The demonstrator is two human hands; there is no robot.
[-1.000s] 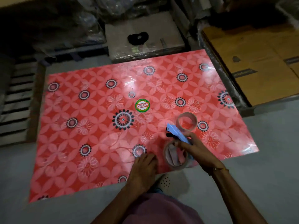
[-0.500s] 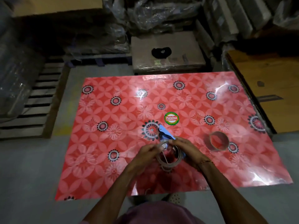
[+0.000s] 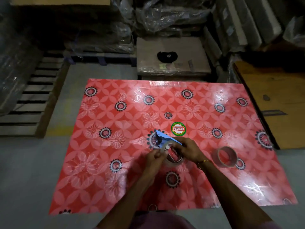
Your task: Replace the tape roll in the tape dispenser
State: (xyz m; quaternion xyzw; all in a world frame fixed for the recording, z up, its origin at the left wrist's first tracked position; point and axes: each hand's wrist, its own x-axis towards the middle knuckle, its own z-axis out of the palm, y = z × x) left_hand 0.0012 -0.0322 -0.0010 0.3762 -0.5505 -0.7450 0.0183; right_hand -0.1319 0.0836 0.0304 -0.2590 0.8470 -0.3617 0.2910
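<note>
Left hand (image 3: pixel 155 158) moved onto tape roll (image 3: pixel 173 161), pinching; right hand (image 3: pixel 188 150) grips half-hidden dispenser (image 3: pixel 162 138).

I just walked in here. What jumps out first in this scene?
The glossy red floral sheet spread on the grey floor catches the eye first. At its middle, the left hand and right hand grip a blue tape dispenser with its clear tape roll. A second, brownish roll lies alone just to the right.

Two tape rolls (image 3: pixel 173 160) (image 3: pixel 226 157), one blue dispenser (image 3: pixel 162 138), one red floral mat (image 3: pixel 115 162), two hands (image 3: pixel 154 160) (image 3: pixel 189 150).
</note>
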